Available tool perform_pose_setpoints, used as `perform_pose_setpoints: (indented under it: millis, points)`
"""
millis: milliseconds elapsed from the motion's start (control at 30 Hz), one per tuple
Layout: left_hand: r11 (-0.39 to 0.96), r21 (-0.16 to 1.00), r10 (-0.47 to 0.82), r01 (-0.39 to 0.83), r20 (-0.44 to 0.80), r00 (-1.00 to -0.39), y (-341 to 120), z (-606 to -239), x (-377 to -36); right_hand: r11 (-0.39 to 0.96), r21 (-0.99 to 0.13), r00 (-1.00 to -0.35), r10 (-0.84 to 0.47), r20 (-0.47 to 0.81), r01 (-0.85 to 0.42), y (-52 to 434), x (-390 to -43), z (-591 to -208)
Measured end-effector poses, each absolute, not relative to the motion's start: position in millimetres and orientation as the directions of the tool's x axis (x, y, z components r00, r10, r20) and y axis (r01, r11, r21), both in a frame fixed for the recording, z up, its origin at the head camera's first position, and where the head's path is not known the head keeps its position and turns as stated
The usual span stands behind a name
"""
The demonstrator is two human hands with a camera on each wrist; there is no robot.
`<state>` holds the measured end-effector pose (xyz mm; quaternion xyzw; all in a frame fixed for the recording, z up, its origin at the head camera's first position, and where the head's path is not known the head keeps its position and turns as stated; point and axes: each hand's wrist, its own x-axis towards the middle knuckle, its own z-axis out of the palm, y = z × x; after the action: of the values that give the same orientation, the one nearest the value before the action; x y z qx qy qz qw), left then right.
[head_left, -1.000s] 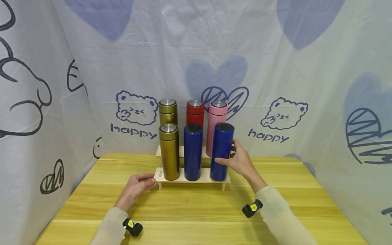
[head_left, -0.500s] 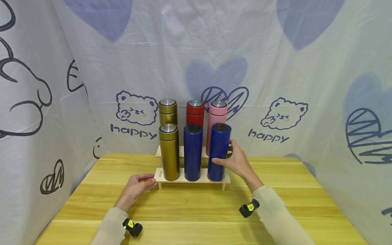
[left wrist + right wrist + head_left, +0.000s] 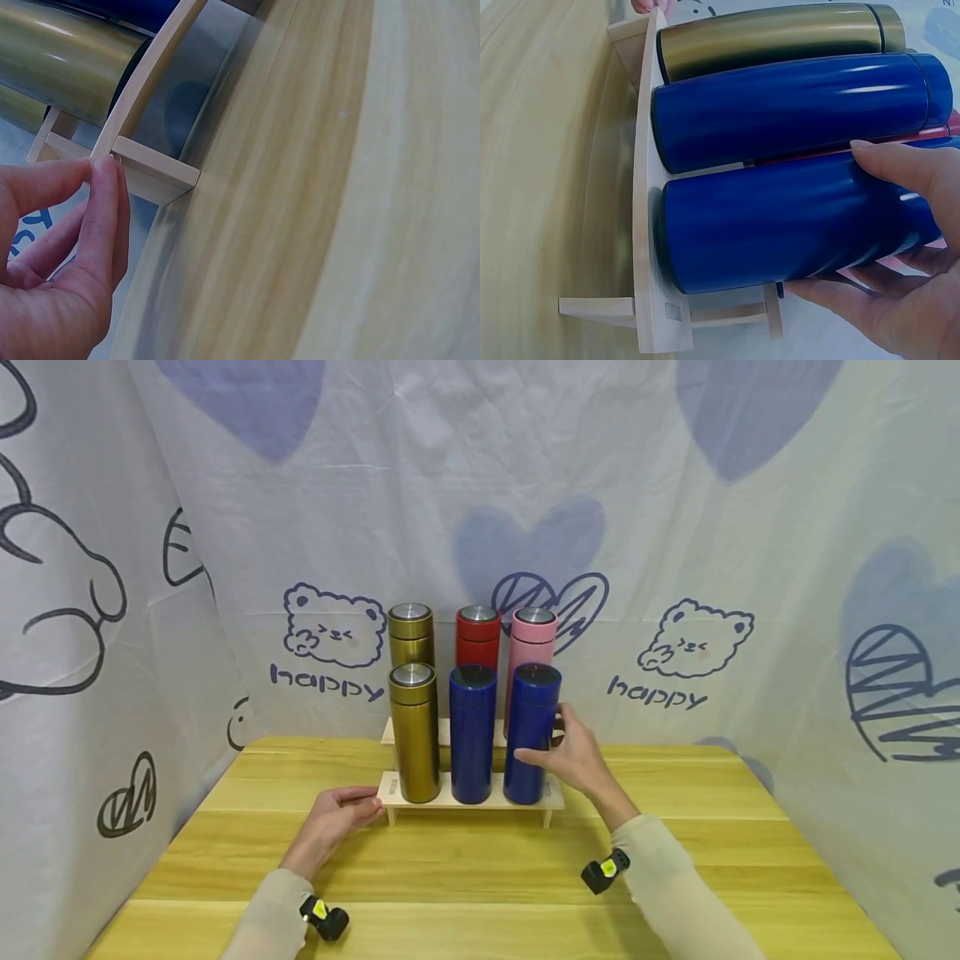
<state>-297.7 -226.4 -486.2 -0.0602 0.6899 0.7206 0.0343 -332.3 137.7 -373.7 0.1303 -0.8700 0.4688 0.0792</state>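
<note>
While your right hand (image 3: 576, 758) wraps the right-hand blue flask (image 3: 531, 733), thumb on its near face and fingers (image 3: 832, 288) round the far side, the flask stands upright on the front shelf (image 3: 470, 797), long axis vertical, base on the board.

- Grip: closed round the flask at mid-height, from its right side.
- Neighbour: second blue flask (image 3: 472, 732), just beside on the left (a slim gap shows in the right wrist view).
- Left hand (image 3: 335, 820): fingertips (image 3: 105, 196) pinching the shelf's left end; well apart from the held flask, so the right hand is nearer.
- Front row, far left: gold flask (image 3: 414, 732).
- Rear row: gold (image 3: 410, 633), red (image 3: 477, 636), pink (image 3: 533, 641).
- Support: wooden table (image 3: 480, 877).
</note>
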Motion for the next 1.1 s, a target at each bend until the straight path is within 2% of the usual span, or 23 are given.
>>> perform_pose_setpoints:
  millis: [1100]
  points:
    - [-0.065, 0.988, -0.027, -0.138, -0.140, -0.990, -226.0, -485.8, -296.2, 0.520, -0.798, -0.952, -0.146, 0.268, -0.304, 130.1, -333.5, -378.0]
